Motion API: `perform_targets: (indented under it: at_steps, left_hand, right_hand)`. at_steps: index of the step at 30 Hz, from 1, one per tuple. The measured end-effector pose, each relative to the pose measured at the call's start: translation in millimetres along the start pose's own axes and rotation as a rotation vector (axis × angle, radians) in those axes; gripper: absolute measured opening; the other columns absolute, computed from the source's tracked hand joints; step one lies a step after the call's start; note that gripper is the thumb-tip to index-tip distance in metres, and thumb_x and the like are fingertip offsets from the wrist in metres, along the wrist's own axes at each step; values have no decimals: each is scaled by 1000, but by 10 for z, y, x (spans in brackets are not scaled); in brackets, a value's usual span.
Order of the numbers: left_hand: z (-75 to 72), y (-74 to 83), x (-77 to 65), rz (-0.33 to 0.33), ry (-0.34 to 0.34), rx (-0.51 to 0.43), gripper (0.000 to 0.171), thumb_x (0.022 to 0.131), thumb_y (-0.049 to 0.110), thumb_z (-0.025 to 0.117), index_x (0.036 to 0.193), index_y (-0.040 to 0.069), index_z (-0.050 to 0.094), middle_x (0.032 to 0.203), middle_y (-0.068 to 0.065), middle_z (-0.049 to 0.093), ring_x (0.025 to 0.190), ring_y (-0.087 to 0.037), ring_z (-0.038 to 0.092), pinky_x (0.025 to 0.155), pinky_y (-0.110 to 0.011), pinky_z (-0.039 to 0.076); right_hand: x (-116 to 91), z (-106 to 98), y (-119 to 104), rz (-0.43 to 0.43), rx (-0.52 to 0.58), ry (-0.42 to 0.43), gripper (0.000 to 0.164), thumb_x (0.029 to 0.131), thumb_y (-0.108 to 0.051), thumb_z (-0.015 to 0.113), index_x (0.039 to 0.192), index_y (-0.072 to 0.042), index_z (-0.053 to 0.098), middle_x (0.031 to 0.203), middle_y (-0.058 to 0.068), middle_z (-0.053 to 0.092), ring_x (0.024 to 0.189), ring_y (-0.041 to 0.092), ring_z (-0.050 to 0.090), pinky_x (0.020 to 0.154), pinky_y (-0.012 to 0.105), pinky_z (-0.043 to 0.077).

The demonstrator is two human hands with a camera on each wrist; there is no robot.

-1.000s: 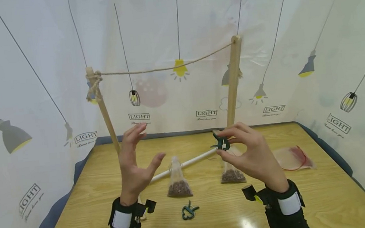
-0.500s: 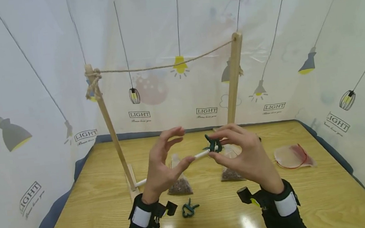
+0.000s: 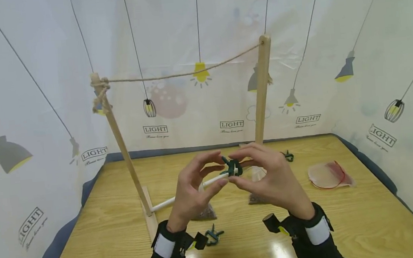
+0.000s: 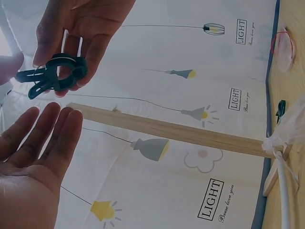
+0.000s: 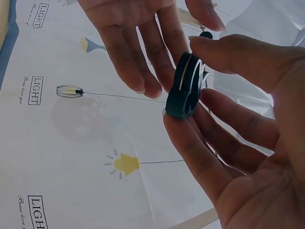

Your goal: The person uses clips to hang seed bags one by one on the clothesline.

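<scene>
My right hand (image 3: 272,176) pinches a dark green plastic plant clip (image 3: 234,168) in front of me, above the table. In the right wrist view the clip (image 5: 185,86) sits between thumb and fingertips, its loop edge-on. My left hand (image 3: 193,188) is raised beside it, palm toward the clip, with relaxed fingers. From the left wrist view, the left fingers (image 4: 50,126) appear apart from the clip (image 4: 59,71), and the thumb tip is close to its handles. A second green clip (image 3: 213,235) lies on the table in front. Another clip (image 3: 288,156) lies behind the right hand.
Two wooden posts (image 3: 124,153) carry a sagging twine (image 3: 171,76), and a white rod (image 3: 163,204) runs low between them. Two mesh bags with dark contents (image 3: 205,213), partly hidden by my hands, stand on the table (image 3: 101,239). A flat pouch with red cord (image 3: 326,175) lies right.
My left hand has moved right, up to the clip. My right hand has shifted slightly left with the clip still pinched. The clip lying behind it has come into sight.
</scene>
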State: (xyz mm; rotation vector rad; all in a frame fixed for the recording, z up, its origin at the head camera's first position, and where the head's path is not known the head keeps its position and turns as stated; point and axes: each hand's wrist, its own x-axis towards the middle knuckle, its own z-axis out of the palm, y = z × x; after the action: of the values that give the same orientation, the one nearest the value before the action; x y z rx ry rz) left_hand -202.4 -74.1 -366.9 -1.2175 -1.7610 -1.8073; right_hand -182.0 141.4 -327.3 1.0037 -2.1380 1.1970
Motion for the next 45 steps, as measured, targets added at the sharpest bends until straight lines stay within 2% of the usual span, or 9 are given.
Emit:
perform_targets:
  at_steps: [9, 17, 24, 30, 35, 39, 45]
  left_hand:
    - [-27, 4, 8, 3, 2, -49, 42, 93, -2, 71, 132, -11, 58, 123, -32, 61, 121, -16, 64, 100, -44, 59]
    - [-53, 6, 9, 4, 10, -102, 40, 93, 1, 73, 126, -16, 59, 118, -32, 62, 115, -14, 66, 99, -41, 60]
    - [-83, -1, -16, -14, 24, -75, 35, 92, -1, 74, 122, -13, 62, 115, -31, 64, 110, -13, 67, 97, -39, 61]
    - [-134, 10, -40, -35, 80, 3, 30, 90, -5, 73, 118, -11, 65, 113, -33, 65, 107, -12, 69, 95, -39, 61]
    - [-193, 15, -42, -25, 129, 26, 26, 89, -6, 73, 113, -15, 65, 108, -34, 65, 104, -10, 70, 92, -36, 62]
    - [-240, 10, -40, 3, 154, 28, 23, 89, -7, 73, 109, -16, 65, 107, -27, 69, 102, -10, 71, 91, -34, 63]
    - [-312, 11, -55, 27, 194, 36, 21, 91, -5, 73, 107, -16, 66, 109, -2, 73, 100, -10, 71, 91, -33, 63]
  right_hand:
    - [56, 57, -6, -39, 97, -28, 44, 79, -2, 87, 120, -5, 70, 115, 8, 72, 105, 20, 72, 85, 27, 64]
    - [60, 87, -5, -34, 142, -40, 43, 80, -2, 87, 120, -5, 70, 114, 8, 71, 105, 20, 72, 85, 30, 64]
    - [55, 113, 4, -30, 169, -62, 43, 81, -1, 85, 121, -4, 69, 115, 8, 70, 107, 20, 69, 86, 30, 64]
    - [50, 112, 4, -31, 93, -52, 46, 80, -6, 87, 122, -5, 69, 118, 8, 72, 107, 22, 71, 88, 29, 63]
    - [33, 77, 20, -24, 25, -39, 50, 81, -9, 88, 127, -8, 67, 121, 7, 71, 110, 20, 71, 90, 30, 63]
    - [14, 19, 63, -6, -5, -32, 55, 81, -8, 87, 131, -10, 64, 123, 6, 70, 113, 17, 68, 91, 30, 62]
    - [-29, -114, 168, 49, -62, -5, 59, 81, -5, 86, 135, -9, 62, 128, 6, 67, 115, 16, 65, 92, 31, 62]
